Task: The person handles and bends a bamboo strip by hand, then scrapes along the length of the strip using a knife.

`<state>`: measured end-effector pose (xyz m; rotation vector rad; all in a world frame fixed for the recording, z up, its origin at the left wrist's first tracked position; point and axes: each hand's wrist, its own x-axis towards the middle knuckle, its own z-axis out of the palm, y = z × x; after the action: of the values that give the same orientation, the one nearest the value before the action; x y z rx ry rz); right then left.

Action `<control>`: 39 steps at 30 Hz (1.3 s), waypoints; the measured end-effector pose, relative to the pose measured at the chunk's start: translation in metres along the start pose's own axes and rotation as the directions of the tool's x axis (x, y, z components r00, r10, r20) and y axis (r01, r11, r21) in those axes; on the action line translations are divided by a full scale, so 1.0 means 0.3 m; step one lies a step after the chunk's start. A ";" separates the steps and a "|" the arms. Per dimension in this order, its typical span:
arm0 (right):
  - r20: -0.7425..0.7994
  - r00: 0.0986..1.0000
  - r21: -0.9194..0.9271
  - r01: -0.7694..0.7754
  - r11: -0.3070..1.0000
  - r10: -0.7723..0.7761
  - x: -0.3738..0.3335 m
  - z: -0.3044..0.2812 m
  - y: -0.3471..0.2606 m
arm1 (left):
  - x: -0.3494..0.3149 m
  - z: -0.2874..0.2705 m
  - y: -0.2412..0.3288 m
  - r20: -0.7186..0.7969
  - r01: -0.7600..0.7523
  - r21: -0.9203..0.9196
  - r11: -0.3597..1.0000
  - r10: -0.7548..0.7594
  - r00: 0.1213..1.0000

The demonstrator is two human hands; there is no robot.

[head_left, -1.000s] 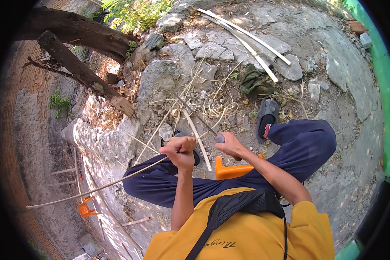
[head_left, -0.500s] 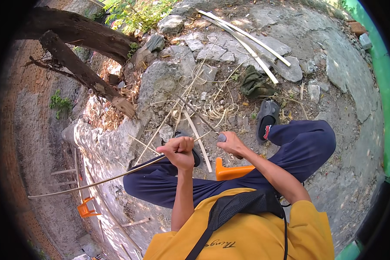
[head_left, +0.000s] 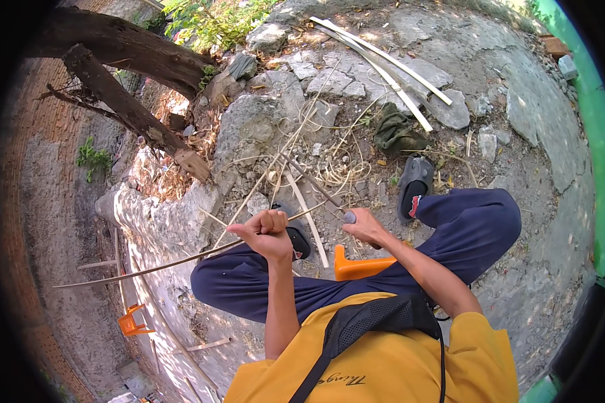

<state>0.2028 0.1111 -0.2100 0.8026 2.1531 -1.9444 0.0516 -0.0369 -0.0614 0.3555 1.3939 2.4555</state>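
Note:
My left hand (head_left: 269, 235) is closed in a fist around a long thin strip (head_left: 161, 266), which looks like bamboo. One end of it reaches far out to the left over my knee; the other passes the fist toward the right. My right hand (head_left: 366, 228) grips the handle of a long, narrow-bladed knife (head_left: 316, 185), its blade pointing up and left. Strip and blade come close together between my hands; whether they touch I cannot tell. Beneath the blade lie thin pale shavings (head_left: 343, 168) and a flat pale strip (head_left: 306, 218).
An orange stool (head_left: 359, 266) is under me, and a small orange chair (head_left: 134, 320) stands lower left. Long pale strips (head_left: 390, 74) lie at the far side. Near my shoe (head_left: 415, 185) rests a dark green cloth (head_left: 396, 129). A wooden beam (head_left: 141, 121) slants at the left.
My left hand has shifted slightly left with the strip, whose far left end has swung up. My right hand and the knife have moved a little to the right.

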 end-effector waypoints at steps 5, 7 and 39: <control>-0.011 1.000 -0.040 0.025 0.999 -0.026 -0.019 0.011 -0.040 | 0.011 -0.013 0.002 0.004 -0.019 -0.001 1.000 0.019 1.000; 0.000 0.999 -0.007 0.043 0.999 -0.043 -0.031 0.019 -0.063 | 0.032 -0.013 0.005 -0.006 -0.027 0.002 1.000 0.027 1.000; 0.047 0.974 0.259 -0.224 0.940 0.220 0.011 0.008 0.073 | 0.377 0.014 0.044 0.285 0.229 0.103 0.968 -0.249 0.926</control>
<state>0.2097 0.1104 -0.2313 1.0168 1.7268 -2.1305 -0.0532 0.0020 -0.0400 0.5125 1.3085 2.0644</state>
